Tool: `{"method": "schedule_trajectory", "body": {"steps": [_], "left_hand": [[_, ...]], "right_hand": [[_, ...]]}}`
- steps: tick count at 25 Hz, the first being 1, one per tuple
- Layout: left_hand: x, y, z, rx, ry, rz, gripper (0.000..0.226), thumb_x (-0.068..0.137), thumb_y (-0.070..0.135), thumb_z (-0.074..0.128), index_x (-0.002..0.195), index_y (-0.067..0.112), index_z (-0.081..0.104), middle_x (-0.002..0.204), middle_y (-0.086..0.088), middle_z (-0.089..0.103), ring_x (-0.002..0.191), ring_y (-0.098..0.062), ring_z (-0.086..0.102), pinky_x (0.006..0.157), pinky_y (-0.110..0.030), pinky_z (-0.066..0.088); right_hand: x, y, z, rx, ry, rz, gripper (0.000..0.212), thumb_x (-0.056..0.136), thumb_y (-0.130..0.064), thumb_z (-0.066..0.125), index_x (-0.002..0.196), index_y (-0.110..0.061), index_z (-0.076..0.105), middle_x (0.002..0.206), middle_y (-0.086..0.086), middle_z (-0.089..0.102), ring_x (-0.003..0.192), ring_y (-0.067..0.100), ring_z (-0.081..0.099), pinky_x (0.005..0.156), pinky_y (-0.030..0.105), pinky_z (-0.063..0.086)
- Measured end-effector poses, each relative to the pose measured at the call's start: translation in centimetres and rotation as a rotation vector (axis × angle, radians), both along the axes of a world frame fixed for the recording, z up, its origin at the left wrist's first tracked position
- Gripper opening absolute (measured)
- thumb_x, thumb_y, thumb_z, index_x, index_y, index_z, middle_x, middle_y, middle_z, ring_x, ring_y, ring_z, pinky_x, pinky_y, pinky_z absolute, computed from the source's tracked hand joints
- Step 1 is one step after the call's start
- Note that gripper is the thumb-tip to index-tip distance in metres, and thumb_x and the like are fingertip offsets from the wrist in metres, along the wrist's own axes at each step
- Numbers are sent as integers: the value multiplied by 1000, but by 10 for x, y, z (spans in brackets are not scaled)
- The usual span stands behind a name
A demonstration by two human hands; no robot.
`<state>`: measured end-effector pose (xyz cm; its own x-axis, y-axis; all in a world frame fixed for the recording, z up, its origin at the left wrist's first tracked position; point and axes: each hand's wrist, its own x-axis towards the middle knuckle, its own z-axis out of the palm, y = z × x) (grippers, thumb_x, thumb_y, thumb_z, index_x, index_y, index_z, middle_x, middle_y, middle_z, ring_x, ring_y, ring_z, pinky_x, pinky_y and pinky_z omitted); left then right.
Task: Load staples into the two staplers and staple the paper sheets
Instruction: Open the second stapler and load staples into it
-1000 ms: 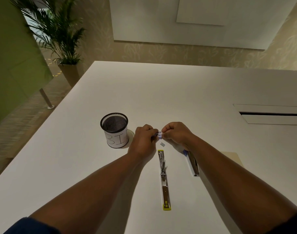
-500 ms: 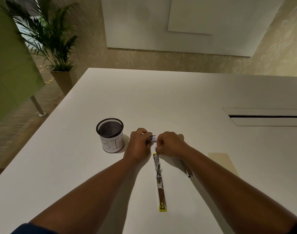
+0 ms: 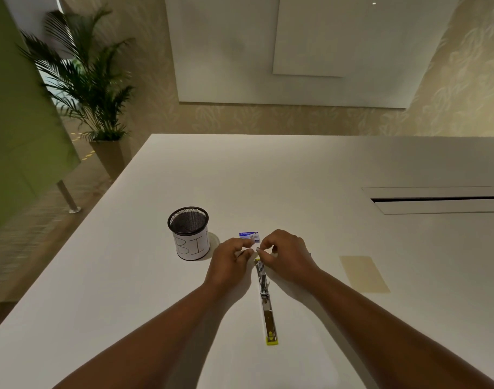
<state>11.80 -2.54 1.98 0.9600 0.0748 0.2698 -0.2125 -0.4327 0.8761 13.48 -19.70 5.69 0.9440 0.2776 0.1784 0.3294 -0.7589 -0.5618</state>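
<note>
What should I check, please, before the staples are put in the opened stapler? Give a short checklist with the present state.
1. Opened stapler lies flat on the table, channel exposed: ok.
2. Right hand pinches a small pale piece at the stapler's far end; whether it is a staple strip: cannot tell.
3. Left hand holds anything: cannot tell.
4. Staple box lies within reach behind the hands: ok.
5. Second stapler in view: not ok, hidden.
6. Paper sheet ready at the right: ok.
</note>
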Motion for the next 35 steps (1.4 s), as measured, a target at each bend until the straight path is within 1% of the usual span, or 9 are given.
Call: {"method": "schedule_trajectory", "body": {"steps": [2,5,9,13,15,17,23,30,35], "left_hand": [[-6,1,3,-56,35,-78,21,96,5,64,109,15,77,103,1,77,99,-10,70,85,-18,50],[-19,0,10,-144,7,-141,23,97,5,64,103,24,76,100,6,77,100,-4,71,87,-16,51],[-29,-2,17,-203,35,-116,23,96,4,65,91,25,74,85,10,76,79,5,68,76,-12,51],[-32,2,22,-149,81,-41,11,98,11,62,94,12,73,84,2,75,70,-1,65,66,-15,52],[-32,3,22,-112,162,-40,14,99,11,59,93,9,71,79,2,72,65,-4,62,61,-17,50],[-31,3,20,-82,277,-72,16,98,9,55,90,10,69,75,2,67,66,-8,60,66,-24,50],[-27,-3,19,120,234,-114,19,99,15,56,82,18,65,75,5,65,72,-11,59,70,-28,45],[-9,-3,28,646,155,-281,15,100,16,55,100,11,69,102,-5,71,85,-15,53,71,-25,35],[0,-2,29,770,165,-355,15,98,17,56,101,14,71,104,-5,72,85,-13,52,72,-25,37]], "right_hand": [[-8,1,1,77,-13,47,7,91,-27,72,94,-21,74,98,-12,65,80,9,60,85,34,47],[-19,1,3,110,-21,71,11,93,-27,72,95,-17,75,99,-4,68,82,12,64,79,30,48],[-35,-1,7,193,-23,36,15,96,-27,70,103,-14,74,102,-5,66,84,10,64,75,24,46],[-65,0,-10,427,12,-146,22,90,-22,68,108,-32,61,109,-16,60,82,-1,59,68,11,41],[-79,3,-27,431,48,-139,23,86,-31,69,102,-42,57,105,-18,59,86,-3,56,68,9,43],[-86,3,-39,400,54,-88,25,87,-35,70,106,-45,57,111,-24,58,95,-5,57,77,13,48],[-80,-1,-56,328,52,-109,24,90,-34,63,113,-40,61,101,-19,64,93,-1,62,79,29,55],[-76,-1,-58,322,42,-115,21,83,-43,63,103,-48,57,95,-24,65,88,2,63,72,34,58],[-74,0,-60,326,37,-126,22,79,-49,60,101,-50,57,97,-28,63,87,1,62,71,37,59]]}}
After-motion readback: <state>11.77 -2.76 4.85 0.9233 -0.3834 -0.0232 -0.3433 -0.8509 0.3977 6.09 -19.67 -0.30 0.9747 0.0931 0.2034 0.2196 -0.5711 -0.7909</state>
